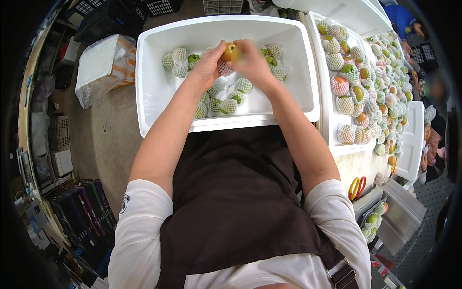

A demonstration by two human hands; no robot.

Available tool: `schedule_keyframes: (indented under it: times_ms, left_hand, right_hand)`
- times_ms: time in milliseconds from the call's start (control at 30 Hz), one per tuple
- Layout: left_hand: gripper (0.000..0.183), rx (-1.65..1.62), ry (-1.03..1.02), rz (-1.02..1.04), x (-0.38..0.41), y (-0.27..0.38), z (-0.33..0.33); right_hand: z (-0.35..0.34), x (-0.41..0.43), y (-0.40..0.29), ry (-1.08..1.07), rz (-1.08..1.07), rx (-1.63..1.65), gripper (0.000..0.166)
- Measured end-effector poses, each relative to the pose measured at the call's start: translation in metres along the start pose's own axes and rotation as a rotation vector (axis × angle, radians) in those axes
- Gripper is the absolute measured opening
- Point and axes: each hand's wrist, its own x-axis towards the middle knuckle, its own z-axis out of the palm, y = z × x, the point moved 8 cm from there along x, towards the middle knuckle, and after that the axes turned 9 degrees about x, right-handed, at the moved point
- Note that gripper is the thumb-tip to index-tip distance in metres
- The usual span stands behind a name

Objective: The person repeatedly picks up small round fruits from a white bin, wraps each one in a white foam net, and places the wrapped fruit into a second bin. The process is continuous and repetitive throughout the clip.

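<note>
Over the white foam box (164, 34), my left hand (207, 68) holds an orange-yellow tomato (228, 52) with a green stem end. My right hand (254, 61) is curled close against it, around a blurred yellowish fruit (237, 57); whether the two touch cannot be told. Just beneath the hands shows a pinkish foam net (226, 69). Inside the box lie several green tomatoes in white foam nets, among them one near the front wall (229, 106) and one at the left (179, 56). My hands and forearms hide part of the contents.
Right of the box, a white foam tray (334, 144) bears many netted tomatoes. Yellow-red scissors (357, 188) lie nearer, by a plastic container (400, 216). A plastic-wrapped box (97, 65) stands left. Other people's hands (418, 30) show at far right.
</note>
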Motion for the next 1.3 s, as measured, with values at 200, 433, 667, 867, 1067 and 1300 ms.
schedule_keyframes:
  times_ms: [200, 433, 667, 867, 1067, 1300]
  left_hand:
    - [0.052, 0.015, 0.028, -0.058, 0.000, -0.005, 0.001]
    - [0.053, 0.178, 0.139, 0.007, 0.006, -0.005, -0.015]
    - [0.053, 0.368, -0.008, 0.192, 0.000, 0.009, 0.005]
    - [0.050, 0.232, -0.003, 0.164, -0.003, 0.010, 0.003]
    - [0.041, -0.085, -0.154, 0.091, -0.004, 0.012, 0.013]
    - [0.040, -0.135, -0.222, 0.025, -0.008, 0.010, 0.019]
  right_hand:
    - [-0.015, -0.010, 0.012, 0.029, 0.458, 0.345, 0.046]
    - [-0.005, -0.010, 0.037, 0.010, 0.618, 0.782, 0.047]
    - [-0.003, -0.012, 0.039, -0.016, 0.581, 0.595, 0.053]
    - [-0.023, -0.014, 0.039, 0.111, 0.563, 0.332, 0.055]
    - [-0.019, -0.012, 0.043, 0.095, 0.530, 0.353, 0.041]
    - [-0.011, -0.007, 0.049, -0.035, 0.440, 0.563, 0.027]
